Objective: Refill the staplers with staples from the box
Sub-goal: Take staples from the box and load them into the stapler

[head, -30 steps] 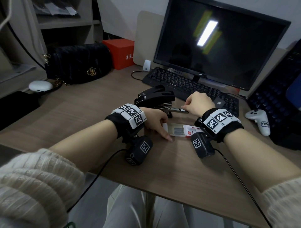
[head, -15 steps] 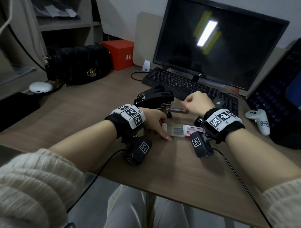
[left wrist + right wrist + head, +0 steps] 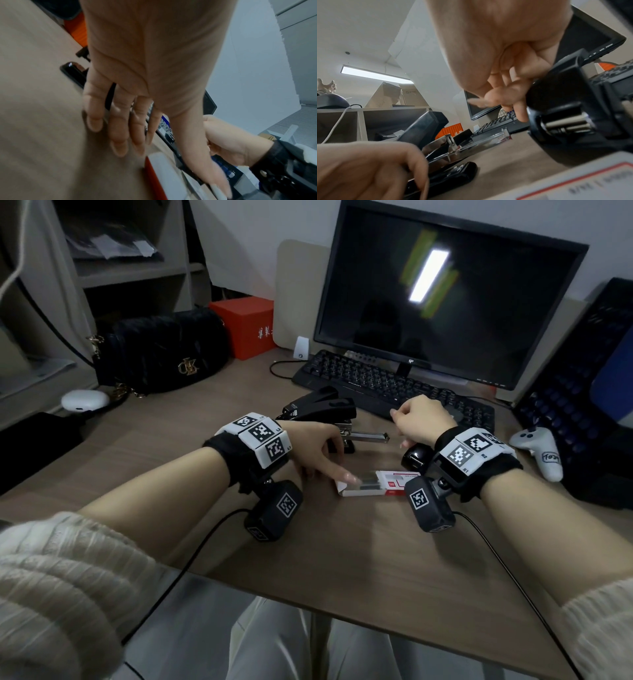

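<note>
Left wrist: staple box (image 3: 164, 174) blurred, half-hidden.

Monitor (image 3: 445, 302) lower bezel: logo "SP". Keyboard (image 3: 376, 386) front edge, far side of tabletop: small white lettering, unreadable. Black bag (image 3: 161, 350): gold monogram clasp. Orange box (image 3: 248, 325): white characters, illegible. Staple box (image 3: 387, 482): print too small. White controller (image 3: 537, 450): handwritten mark, unclear. Cardboard carton (image 3: 390, 93) on shelf: "PICO".
</note>
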`<move>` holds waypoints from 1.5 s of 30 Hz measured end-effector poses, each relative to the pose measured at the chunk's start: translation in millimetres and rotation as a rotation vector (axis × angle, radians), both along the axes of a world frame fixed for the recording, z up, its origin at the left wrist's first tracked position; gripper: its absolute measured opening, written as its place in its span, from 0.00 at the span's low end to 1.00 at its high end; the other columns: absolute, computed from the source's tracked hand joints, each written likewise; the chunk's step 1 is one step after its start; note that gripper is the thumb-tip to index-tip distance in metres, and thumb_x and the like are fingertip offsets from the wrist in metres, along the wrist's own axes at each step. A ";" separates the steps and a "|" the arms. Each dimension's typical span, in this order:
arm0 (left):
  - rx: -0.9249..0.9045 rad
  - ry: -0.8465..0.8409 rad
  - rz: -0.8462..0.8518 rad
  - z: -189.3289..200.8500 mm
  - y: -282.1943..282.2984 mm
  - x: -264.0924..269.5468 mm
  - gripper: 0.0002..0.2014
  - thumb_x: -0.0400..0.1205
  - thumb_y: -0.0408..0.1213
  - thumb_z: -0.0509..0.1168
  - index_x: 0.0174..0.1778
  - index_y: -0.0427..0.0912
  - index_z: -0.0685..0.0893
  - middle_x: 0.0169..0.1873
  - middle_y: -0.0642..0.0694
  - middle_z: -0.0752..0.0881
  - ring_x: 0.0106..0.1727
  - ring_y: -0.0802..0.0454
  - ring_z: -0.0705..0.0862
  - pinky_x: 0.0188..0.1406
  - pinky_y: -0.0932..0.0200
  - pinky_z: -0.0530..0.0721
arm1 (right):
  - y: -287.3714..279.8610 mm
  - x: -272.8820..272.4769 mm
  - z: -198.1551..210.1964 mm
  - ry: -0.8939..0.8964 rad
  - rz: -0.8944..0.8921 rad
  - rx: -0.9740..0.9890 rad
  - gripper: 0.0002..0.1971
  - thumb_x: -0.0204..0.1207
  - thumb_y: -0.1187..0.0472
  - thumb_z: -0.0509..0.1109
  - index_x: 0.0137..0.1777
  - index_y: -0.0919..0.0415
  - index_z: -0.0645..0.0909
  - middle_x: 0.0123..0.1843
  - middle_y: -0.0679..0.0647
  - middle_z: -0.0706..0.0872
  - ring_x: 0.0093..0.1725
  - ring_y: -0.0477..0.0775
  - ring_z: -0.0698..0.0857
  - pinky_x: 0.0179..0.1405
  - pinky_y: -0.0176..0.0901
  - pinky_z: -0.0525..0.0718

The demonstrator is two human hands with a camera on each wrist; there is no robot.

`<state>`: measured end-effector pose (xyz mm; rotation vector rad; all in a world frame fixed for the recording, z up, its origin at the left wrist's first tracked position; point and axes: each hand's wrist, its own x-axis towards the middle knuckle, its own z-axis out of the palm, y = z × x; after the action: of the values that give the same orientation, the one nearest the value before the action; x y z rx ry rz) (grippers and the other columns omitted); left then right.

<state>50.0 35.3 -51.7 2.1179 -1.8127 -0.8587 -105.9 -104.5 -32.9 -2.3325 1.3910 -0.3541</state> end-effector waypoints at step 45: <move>-0.392 0.196 0.429 -19.0 -25.8 23.0 0.29 0.66 0.68 0.73 0.45 0.43 0.88 0.40 0.44 0.91 0.39 0.51 0.87 0.45 0.49 0.87 | 26.3 21.4 -4.3 -0.434 -0.077 0.637 0.12 0.83 0.64 0.55 0.43 0.66 0.78 0.33 0.60 0.88 0.19 0.49 0.85 0.10 0.31 0.56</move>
<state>73.0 9.5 -70.7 1.9738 -1.2386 -0.5280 -84.5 -78.3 -37.2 -1.5775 1.1597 -0.3477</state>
